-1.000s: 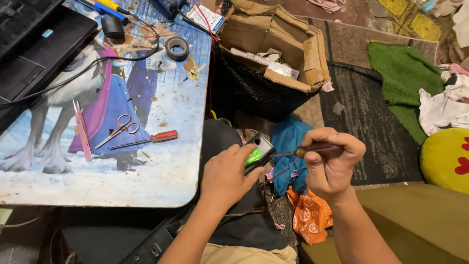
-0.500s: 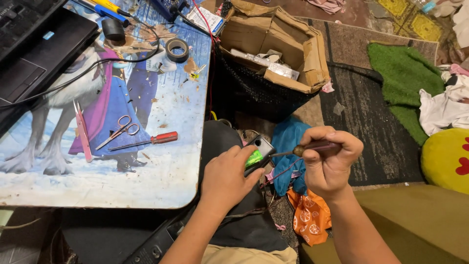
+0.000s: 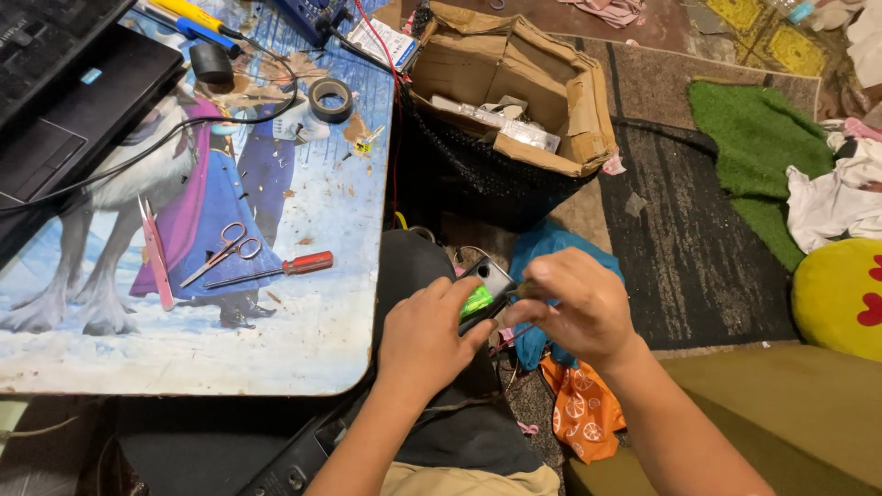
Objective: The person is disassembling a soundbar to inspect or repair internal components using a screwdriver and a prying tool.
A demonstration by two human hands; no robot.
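I see my left hand clasped around a small dark device with a bright green part, holding it over my lap just off the table's near right corner. My right hand is pinched shut on a thin tool whose tip meets the device; most of the tool is hidden inside the fingers. Half a second ago the brown handle stuck out plainly to the left of that hand, with the fist higher and turned outward; now the hand has rolled down and closed in toward the left one, so the two nearly touch. The left hand has barely shifted. On the table the red-handled screwdriver, the small scissors, the pink tweezers and the roll of tape lie where they lay before, well apart from both hands. The cardboard box sits beyond the table, and the orange cloth lies just below my right wrist.
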